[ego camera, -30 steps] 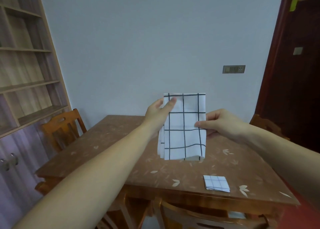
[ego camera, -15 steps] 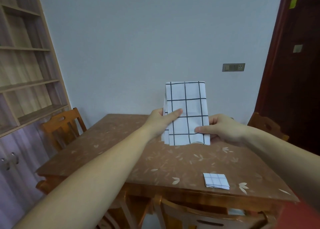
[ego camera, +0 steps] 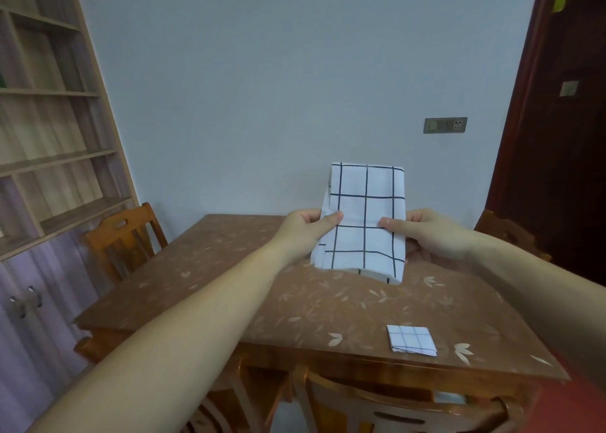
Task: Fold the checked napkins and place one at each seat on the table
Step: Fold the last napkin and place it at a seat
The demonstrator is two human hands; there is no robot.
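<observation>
Hanging upright, white checked napkin (ego camera: 365, 216) shows dark gridlines.

napkin (ego camera: 365, 209) covers far table (ego camera: 229, 285) edge, near chair (ego camera: 377, 409) cropped

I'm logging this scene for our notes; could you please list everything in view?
Table: one, brown with leaf pattern, centre.
Held napkin: one, white with dark checks, upright over the far side.
Folded napkin: one, white checked, flat near the near right corner.
Chairs: at least three, orange-brown wood, left, right, near edge.
Shelving: one, pale wood, left wall.
Socket panel: one, grey-green, back wall.
Door: one, dark brown, right.
Left hand: pinches held napkin's left edge.
Right hand: pinches its right edge.
</observation>
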